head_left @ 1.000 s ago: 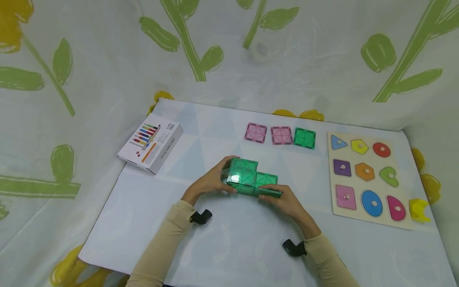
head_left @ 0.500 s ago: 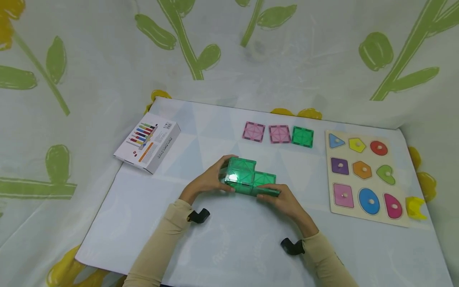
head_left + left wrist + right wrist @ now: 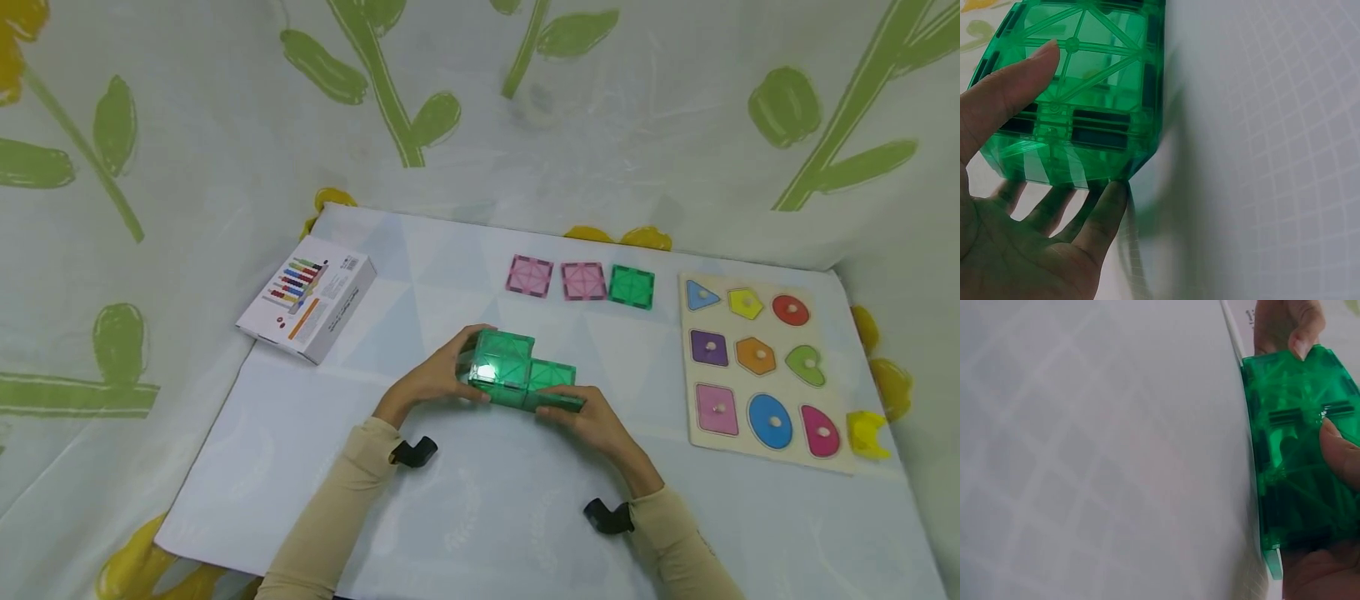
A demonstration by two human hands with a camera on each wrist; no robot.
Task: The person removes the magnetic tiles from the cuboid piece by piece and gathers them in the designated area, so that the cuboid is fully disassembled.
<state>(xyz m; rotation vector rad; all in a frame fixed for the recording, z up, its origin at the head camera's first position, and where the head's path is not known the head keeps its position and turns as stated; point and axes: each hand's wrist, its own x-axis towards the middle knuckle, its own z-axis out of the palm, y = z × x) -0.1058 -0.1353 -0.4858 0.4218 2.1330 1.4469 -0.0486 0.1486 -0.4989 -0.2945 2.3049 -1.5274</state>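
A see-through green block structure (image 3: 504, 358) of square tiles, taller on its left and lower on its right, stands between both hands in the head view. The left hand (image 3: 435, 375) grips its left end; in the left wrist view the thumb lies on the near face of the green structure (image 3: 1104, 69) and the fingers of the left hand (image 3: 1041, 244) touch its end. The right hand (image 3: 596, 421) holds the lower right part. In the right wrist view, the thumb of the right hand (image 3: 1341, 456) presses on the green tiles (image 3: 1297, 450).
Behind the hands lie two pink tiles (image 3: 529, 276) (image 3: 583, 282) and a green tile (image 3: 632, 287). A white box (image 3: 307, 298) stands at the left. At the right are a shape puzzle board (image 3: 765, 456) and a yellow piece (image 3: 867, 434).
The whole head view has shifted slightly to the left. Both hands keep their hold on the green structure, with no clear movement relative to the table.
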